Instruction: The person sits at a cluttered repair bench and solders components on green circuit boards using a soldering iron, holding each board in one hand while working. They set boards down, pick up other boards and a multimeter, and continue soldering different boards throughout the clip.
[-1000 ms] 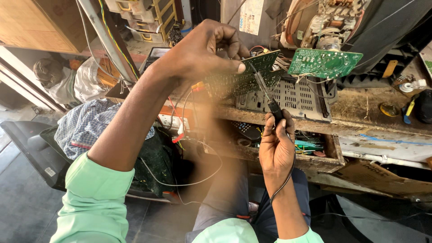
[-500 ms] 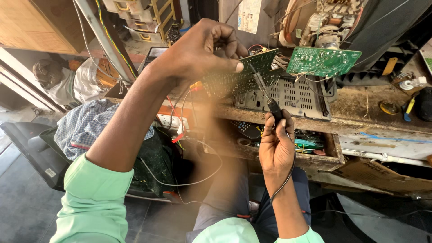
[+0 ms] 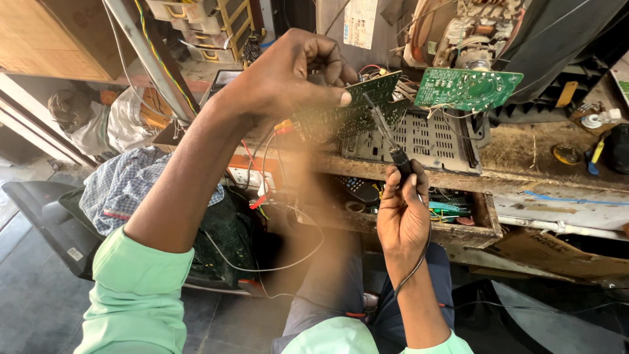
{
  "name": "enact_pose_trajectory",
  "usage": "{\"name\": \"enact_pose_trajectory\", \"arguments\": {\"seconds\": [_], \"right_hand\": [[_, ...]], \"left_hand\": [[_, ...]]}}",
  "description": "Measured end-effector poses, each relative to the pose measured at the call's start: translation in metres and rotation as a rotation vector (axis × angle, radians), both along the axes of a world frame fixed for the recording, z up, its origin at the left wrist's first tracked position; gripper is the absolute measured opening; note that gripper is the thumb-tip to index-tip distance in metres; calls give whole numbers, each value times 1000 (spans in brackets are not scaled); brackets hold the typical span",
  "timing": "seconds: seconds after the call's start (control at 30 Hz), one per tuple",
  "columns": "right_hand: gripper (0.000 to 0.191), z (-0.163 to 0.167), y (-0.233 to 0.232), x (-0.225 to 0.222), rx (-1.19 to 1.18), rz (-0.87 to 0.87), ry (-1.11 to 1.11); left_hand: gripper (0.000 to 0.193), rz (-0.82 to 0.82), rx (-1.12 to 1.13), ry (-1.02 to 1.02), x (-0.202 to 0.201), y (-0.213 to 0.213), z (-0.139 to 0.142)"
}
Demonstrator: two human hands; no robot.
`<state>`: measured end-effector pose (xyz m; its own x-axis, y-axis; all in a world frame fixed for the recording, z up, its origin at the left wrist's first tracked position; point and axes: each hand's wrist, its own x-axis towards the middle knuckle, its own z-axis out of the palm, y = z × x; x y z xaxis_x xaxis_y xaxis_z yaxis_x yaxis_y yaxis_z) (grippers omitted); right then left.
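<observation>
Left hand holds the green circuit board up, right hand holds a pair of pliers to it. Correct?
Not pliers. The head view shows the right hand gripping a corded soldering iron, tip at the green circuit board that the left hand holds up.

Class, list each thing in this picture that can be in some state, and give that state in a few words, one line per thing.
left hand: raised, gripping the circuit board's edge
circuit board: held up, tilted
right hand: closed round the soldering iron
soldering iron: tip against the held board
second green board: lying loose, unheld
drawer: pulled open, full of parts
</observation>
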<state>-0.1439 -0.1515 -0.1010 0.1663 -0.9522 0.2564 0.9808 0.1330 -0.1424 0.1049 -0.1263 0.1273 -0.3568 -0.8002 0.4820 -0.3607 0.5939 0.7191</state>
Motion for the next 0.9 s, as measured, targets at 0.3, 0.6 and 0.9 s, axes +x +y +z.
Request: {"name": "enact_pose_trajectory", "arguments": {"seconds": [0.3,0.6,0.9], "right_hand": [[26,-3,-1,-11,9,3,-18],[30,-10,2,-23,21,-14,7],[28,-45,19,-165,-145,-374,362]], "left_hand": [[28,5,35,15,-1,0,-1],[27,-31,47,53,-2,-2,-3],[22,191,109,-133,-13,15,6]]}}
